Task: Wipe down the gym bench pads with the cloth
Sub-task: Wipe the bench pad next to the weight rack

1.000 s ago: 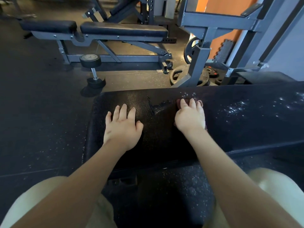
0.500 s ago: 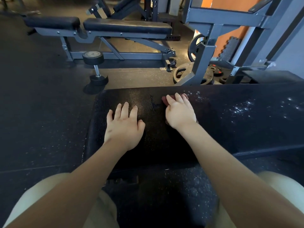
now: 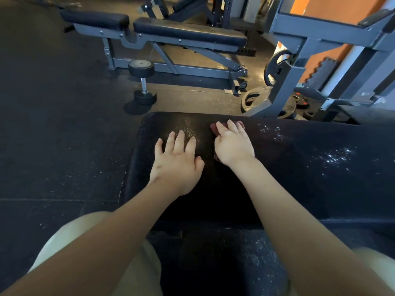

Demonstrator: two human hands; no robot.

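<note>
While both hands press on the pad [image 3: 299, 171], the right hand [image 3: 234, 146] covers a red cloth [image 3: 214, 127].
Nearest the pad's left end, the left hand [image 3: 177, 165] lies flat, fingers spread, holding nothing; the right, palm down, pins the cloth near the pad's far edge. White specks [image 3: 337, 157] dot the pad to the right; beyond it stand a dumbbell [image 3: 142, 82] and a bench [image 3: 188, 35].

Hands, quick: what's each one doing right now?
Left hand: open, flat on the bench pad, holding nothing.
Right hand: pressing the cloth down.
</note>
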